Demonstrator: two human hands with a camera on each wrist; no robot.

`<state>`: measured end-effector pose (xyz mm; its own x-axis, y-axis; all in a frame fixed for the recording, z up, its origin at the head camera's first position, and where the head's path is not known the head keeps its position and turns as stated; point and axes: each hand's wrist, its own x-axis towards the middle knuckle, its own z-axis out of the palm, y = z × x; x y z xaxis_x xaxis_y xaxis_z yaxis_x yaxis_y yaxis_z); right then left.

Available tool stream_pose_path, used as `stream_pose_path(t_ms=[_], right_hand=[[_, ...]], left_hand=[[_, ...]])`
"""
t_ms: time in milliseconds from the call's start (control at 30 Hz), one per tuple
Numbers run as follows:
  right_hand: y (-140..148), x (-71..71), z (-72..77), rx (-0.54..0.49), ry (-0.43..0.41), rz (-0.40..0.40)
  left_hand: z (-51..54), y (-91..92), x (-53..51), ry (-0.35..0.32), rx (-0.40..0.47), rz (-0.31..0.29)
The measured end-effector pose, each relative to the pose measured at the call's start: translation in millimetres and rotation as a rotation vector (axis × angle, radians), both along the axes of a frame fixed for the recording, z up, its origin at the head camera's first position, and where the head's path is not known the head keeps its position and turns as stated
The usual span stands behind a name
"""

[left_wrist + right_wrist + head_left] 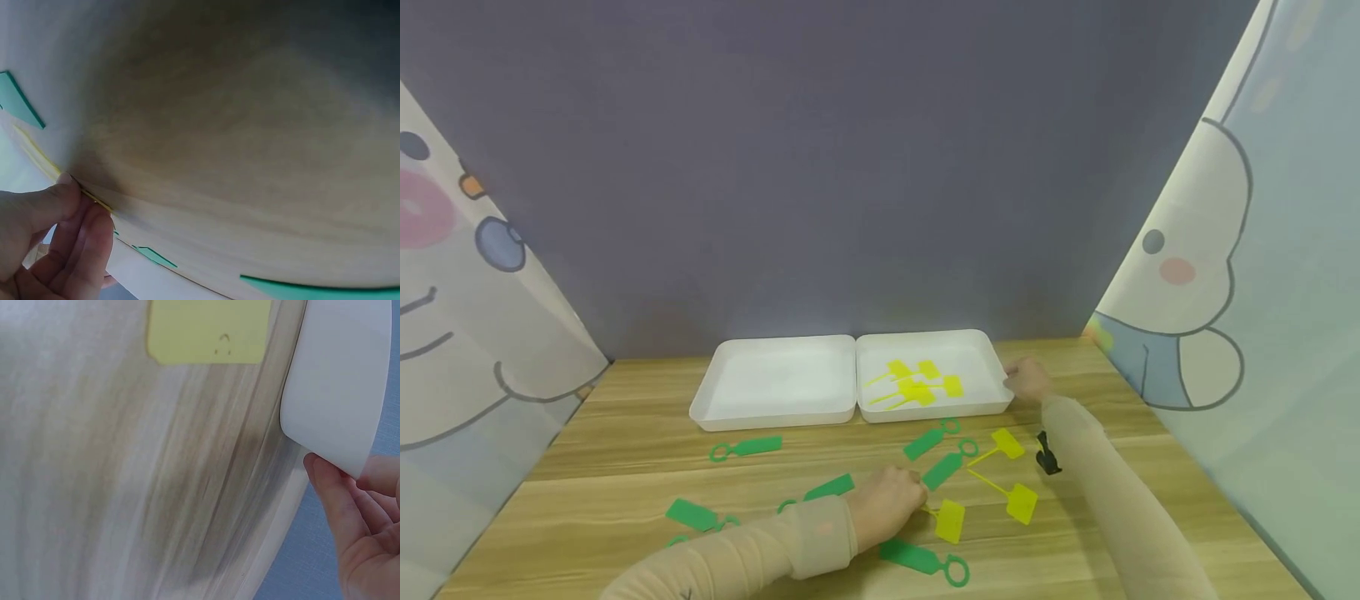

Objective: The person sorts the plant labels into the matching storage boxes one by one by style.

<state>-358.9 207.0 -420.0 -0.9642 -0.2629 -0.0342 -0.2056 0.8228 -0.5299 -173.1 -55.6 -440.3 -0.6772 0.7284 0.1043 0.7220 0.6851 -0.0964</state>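
So I'm standing here watching, and the left hand [883,507], low and just right of centre in the frame, has a yellow tag [951,522] by its thin tail, thumb and fingertips pinched together with hardly any gap. The tag's square plate pokes out to the right of the knuckles, over the wood-grain table [1112,533]. The right hand [1028,380], right of centre, has its thumb and fingers pinched on the right white tray [936,410], at the near right corner of the wall. A handful of other yellow tags [953,386] lie in that tray, overlapping a bit. Its neighbour, the left white tray [778,379], sits right up against it. Two more loose yellow tags [1022,503] are between the hands, and green ring-ended tags [758,446] are scattered across the lower middle and lower left. As for writing: from the right wrist, one yellow plate [209,331] at the top of the frame shows a little arch with dots under it, too faint to tell if it's lettering or a logo. There's also a tiny dark mark on the left sleeve [700,562] at the bottom edge, too cut off to read. A small black object [1047,457] lies beside the right sleeve [1123,500], and cartoon-print curtains [1292,292] frame both sides.
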Motion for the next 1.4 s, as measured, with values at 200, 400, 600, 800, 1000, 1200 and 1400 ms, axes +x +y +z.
stream_pose_path(t_ms=[200,400,600,800,1000,1200,1400], right_hand=[[1,0.0,-0.2,-0.012,-0.008,0.005],[1,-0.1,0.7,-0.005,-0.007,0.011],[1,1.5,0.1,-0.021,-0.027,0.002],[0,2.5,0.2,-0.023,-0.039,-0.013],[0,2.4,1.2,-0.018,-0.031,-0.007],[0,2.3,0.5,-0.021,-0.019,-0.001],[1,2.3,1.4,-0.016,0.002,0.020]], left_hand=[[-2.1,-0.4,-1.0,0.008,0.022,-0.010],[-5.7,-1.4,-3.2,0.054,0.051,-0.049],[-4.0,0.0,-5.5,0.031,0.037,-0.058],[-1.1,-1.2,-6.8,0.023,0.046,-0.075],[-1.4,-3.5,-8.3,-0.021,0.068,-0.082],[0.3,-4.6,-8.4,-0.057,0.060,-0.064],[5.7,-7.3,-8.1,-0.111,0.105,-0.012]])
